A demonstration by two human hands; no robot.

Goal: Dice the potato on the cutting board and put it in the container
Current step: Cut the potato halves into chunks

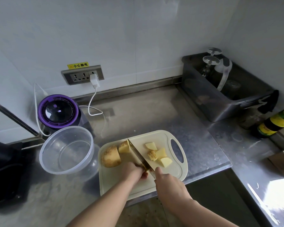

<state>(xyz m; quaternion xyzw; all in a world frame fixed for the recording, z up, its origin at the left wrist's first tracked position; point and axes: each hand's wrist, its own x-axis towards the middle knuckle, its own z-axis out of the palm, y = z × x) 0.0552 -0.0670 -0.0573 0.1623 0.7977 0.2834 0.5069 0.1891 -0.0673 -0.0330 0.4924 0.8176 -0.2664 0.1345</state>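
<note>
I look down on a brushed stainless-steel counter [154, 112]. A dark grey plastic tub [211, 102] sits in its far right corner. At the counter's near edge lies a cream plastic cutting board with a handle hole [115, 181]. The handle end points toward the counter's right edge. Just beside the board's left edge stands a clear round plastic container [56, 167] with nothing visible in it. Behind it, near the counter's far left corner, is a purple-lidded appliance [58, 110].

My right hand [168, 182] is wrapped around the handle of a steel kitchen knife [138, 156], with the index finger laid along the top of the blade. The tip points toward the board's far edge. My left hand [133, 171] rests on the board against the heel of the blade with its fingers curled. I cannot tell what, if anything, is under them.

The potato is all on the board. A large brown-skinned potato piece [111, 157] sits at the left edge. A smaller skin-on chunk [124, 147] touches the blade's left face. Four pale cut pieces [161, 153] are clustered right of the blade.
</note>
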